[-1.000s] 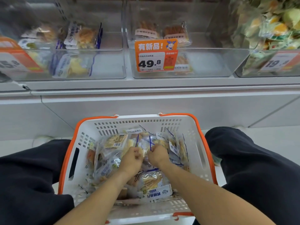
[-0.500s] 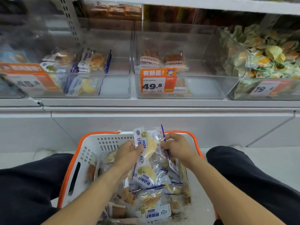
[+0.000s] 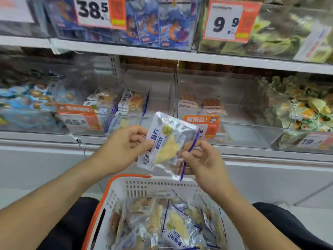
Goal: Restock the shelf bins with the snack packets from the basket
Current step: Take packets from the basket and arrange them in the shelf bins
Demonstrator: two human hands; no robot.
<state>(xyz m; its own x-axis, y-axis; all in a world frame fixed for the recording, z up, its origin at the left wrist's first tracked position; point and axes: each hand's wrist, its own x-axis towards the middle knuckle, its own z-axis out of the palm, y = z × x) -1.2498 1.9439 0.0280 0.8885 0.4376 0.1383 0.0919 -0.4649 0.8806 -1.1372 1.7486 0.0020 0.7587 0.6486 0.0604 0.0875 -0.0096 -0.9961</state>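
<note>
Now the carry step: both hands hold one snack packet (image 3: 168, 143) up above the basket (image 3: 115, 192), level with the shelf. The left hand (image 3: 120, 147) pinches the packet's left edge, fingers curled onto it; the right hand (image 3: 203, 159) nips the blue-striped right edge between thumb and fingertips. Beyond the left fingers sits the clear bin (image 3: 129, 121) with matching packets — likely the target. Next move, I'd judge: reach forward and left over the bin's front wall, then release.

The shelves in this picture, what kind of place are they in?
Most likely a shop's snack aisle. Orange price tags hang on clear bins of packaged snacks, and a shopping basket full of packets sits below both hands holding a snack packet.
</note>
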